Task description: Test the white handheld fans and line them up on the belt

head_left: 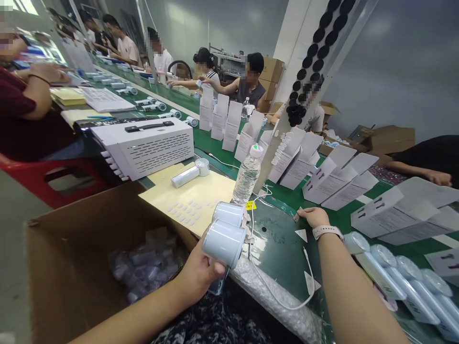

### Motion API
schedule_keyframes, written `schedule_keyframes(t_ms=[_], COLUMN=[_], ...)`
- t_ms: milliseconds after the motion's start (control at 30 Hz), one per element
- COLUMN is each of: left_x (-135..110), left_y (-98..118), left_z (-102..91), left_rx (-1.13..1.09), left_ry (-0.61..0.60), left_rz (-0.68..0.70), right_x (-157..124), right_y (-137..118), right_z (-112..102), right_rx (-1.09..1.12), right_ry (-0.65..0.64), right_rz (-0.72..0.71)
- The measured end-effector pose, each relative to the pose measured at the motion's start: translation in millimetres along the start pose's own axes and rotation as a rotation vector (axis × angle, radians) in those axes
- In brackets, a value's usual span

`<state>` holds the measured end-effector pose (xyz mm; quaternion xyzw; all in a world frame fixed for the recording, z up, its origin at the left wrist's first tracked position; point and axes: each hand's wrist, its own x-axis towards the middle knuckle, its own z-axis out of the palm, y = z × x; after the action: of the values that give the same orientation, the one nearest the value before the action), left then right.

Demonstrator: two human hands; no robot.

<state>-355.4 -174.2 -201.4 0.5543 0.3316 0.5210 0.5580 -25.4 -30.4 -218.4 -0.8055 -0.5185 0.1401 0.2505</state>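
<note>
My left hand (201, 270) is wrapped round light blue handheld devices with drum-shaped heads. Two glossy heads show, a front one (224, 242) and another (229, 213) just behind it. Their lower parts are mostly hidden by my fingers. Further right, my right hand (313, 217), with a pale watch strap on the wrist, pinches something small and pale (297, 216) at the green table surface, too small to name. White triangular pieces (301, 235) and a white cable (287, 306) lie near that hand.
A water bottle (247, 177) stands ahead beside a yellow sheet (161, 191) bearing clear stickers and one device (190, 175). Open white boxes (330, 177) line the belt. Several devices (405, 272) lie right. A carton (53, 248) of plastic pieces is left. Co-workers sit along the line.
</note>
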Motion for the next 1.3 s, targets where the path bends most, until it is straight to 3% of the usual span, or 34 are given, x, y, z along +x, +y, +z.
schedule_keyframes(t_ms=[100, 167, 233, 300, 367, 433, 667, 900, 1300], left_x=[-2.0, -2.3, 0.2, 5.0, 9.5, 11.5, 7.3, 4.3, 4.4], left_y=[-5.0, -10.2, -14.5, -16.1, -14.8, -12.4, -10.8, -15.4, -14.3], left_z=[3.0, 8.1, 15.2, 22.7, 29.3, 34.5, 43.0, 44.1, 44.8], left_rx=[-0.03, -0.163, -0.364, -0.526, -0.597, -0.617, -0.664, -0.701, -0.64], left_ry=[0.015, 0.071, 0.135, 0.15, 0.117, 0.072, -0.063, -0.15, -0.097], left_rz=[-0.058, -0.149, -0.228, -0.263, -0.286, -0.315, -0.301, -0.28, -0.245], right_x=[-23.0, -55.2, -99.1, -145.4, -182.8, -204.1, -207.2, -213.0, -215.0], right_y=[-21.4, -40.9, -59.9, -75.1, -85.4, -90.9, -89.0, -90.2, -86.7], right_z=[-9.5, -15.4, -20.7, -25.6, -29.2, -30.6, -35.1, -37.7, -33.5], right_rx=[0.261, 0.421, 0.553, 0.699, 0.679, 0.624, 0.543, 0.465, 0.395], right_ry=[-0.027, -0.078, -0.195, -0.413, -0.5, -0.495, -0.305, -0.253, -0.16], right_rz=[0.013, -0.039, -0.115, -0.217, -0.298, -0.342, -0.418, -0.508, -0.648])
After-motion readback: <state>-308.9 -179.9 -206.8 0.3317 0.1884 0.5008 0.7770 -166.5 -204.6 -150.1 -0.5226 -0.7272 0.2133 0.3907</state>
